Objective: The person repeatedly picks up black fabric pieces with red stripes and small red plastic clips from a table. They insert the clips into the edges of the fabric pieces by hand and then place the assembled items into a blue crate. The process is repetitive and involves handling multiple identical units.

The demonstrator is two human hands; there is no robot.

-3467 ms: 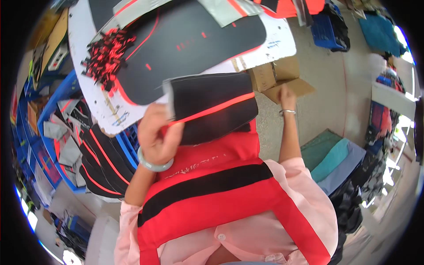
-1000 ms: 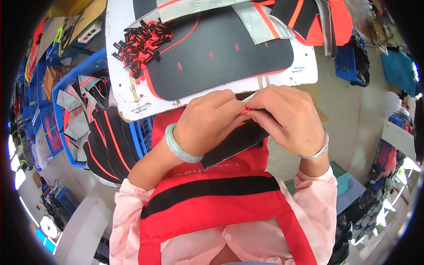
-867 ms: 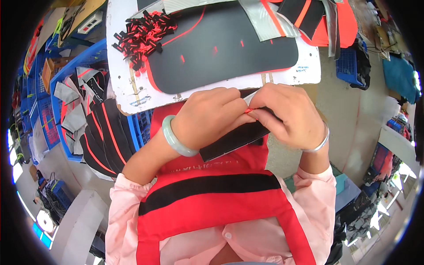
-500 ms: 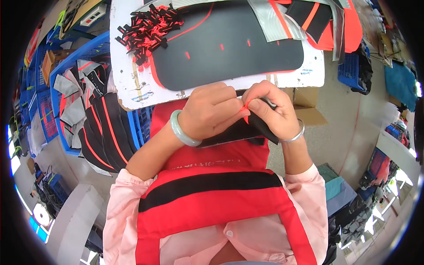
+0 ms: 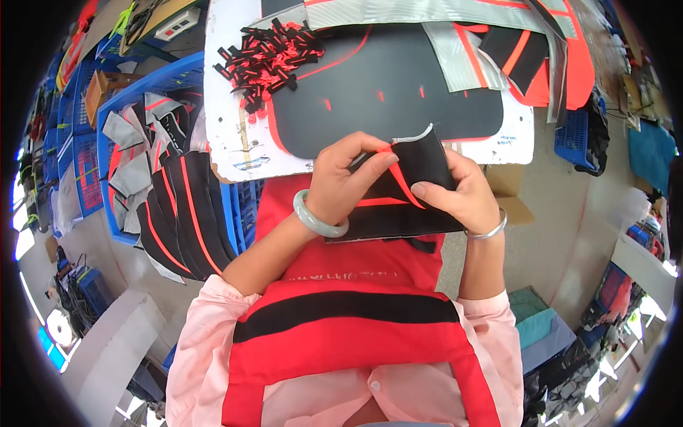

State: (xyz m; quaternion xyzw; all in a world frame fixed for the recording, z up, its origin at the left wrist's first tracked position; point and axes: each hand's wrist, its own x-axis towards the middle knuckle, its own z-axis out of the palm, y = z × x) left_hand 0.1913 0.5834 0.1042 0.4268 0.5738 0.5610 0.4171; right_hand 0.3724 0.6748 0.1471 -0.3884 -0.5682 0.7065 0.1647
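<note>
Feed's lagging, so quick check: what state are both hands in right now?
Left hand: closed, pinching the red strip near its top.
Right hand: closed, gripping the black fabric piece.

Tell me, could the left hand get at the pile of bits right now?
Likely yes: the pile lies beyond the left hand with nothing standing between, though that hand is pinching the red strip.

Fabric piece (image 5: 427, 160) is black with a neon red-orange stripe (image 5: 400, 178), apron (image 5: 341, 345) is bright red with a black band (image 5: 348, 306), shirt (image 5: 203, 363) pale pink, and the desk (image 5: 225, 139) mostly white.
</note>
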